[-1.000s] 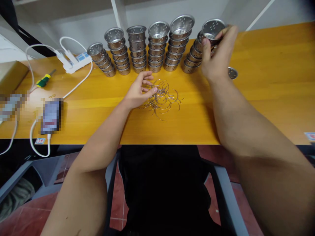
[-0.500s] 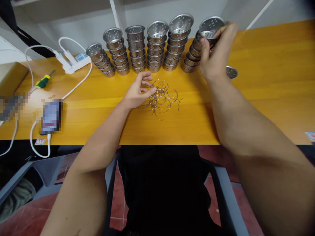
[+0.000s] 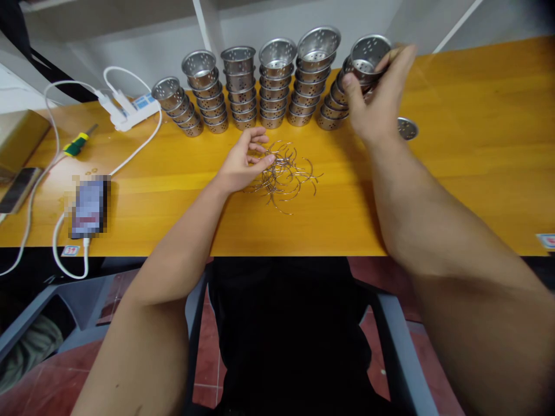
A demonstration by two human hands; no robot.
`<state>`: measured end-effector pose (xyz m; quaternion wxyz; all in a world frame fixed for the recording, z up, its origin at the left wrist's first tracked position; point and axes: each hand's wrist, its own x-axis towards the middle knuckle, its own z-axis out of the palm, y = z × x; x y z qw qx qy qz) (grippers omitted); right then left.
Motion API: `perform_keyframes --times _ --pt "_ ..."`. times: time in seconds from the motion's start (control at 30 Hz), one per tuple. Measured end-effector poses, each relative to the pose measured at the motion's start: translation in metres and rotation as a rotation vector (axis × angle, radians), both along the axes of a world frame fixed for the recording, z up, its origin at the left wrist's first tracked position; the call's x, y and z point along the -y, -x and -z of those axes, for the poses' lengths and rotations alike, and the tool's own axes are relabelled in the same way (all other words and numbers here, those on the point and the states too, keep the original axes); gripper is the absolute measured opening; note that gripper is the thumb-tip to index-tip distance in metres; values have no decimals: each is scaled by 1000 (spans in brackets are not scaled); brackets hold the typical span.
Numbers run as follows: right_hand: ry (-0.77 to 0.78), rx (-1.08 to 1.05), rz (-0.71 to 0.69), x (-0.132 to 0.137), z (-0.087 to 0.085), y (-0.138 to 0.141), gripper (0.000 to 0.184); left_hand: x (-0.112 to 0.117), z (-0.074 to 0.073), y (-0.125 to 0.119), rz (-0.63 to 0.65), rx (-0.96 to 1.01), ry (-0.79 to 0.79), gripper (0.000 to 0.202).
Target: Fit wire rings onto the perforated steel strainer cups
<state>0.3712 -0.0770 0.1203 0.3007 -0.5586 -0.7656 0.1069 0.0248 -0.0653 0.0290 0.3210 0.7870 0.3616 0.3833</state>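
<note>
While a perforated metal cup is topping the rightmost stack, the right hand is clasping it between thumb and fingers. The left hand, thumb and fingers apart, is curling at the left edge of a heap of curved wires; whether it is touching them, I cannot tell. Five other stacks are standing leftward on the worktop, near a power strip.

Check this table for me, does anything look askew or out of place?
Two things, perhaps. The rightmost cup stack, at the right hand, leans right, though the wide view may exaggerate it. A round perforated metal piece lies by itself to that stack's right, while the cups are stacked.
</note>
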Motion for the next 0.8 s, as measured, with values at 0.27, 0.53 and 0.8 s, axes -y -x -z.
perform_keyframes --times 0.27,0.53,0.8 --pt "-302 -304 201 -30 20 -16 48 0 0 0 -13 7 4 72" --pt "-501 -395 129 -54 42 -37 52 -4 2 1 9 12 -13 68" --pt "-640 -392 123 -56 44 -36 59 -7 5 2 16 10 -36 67"
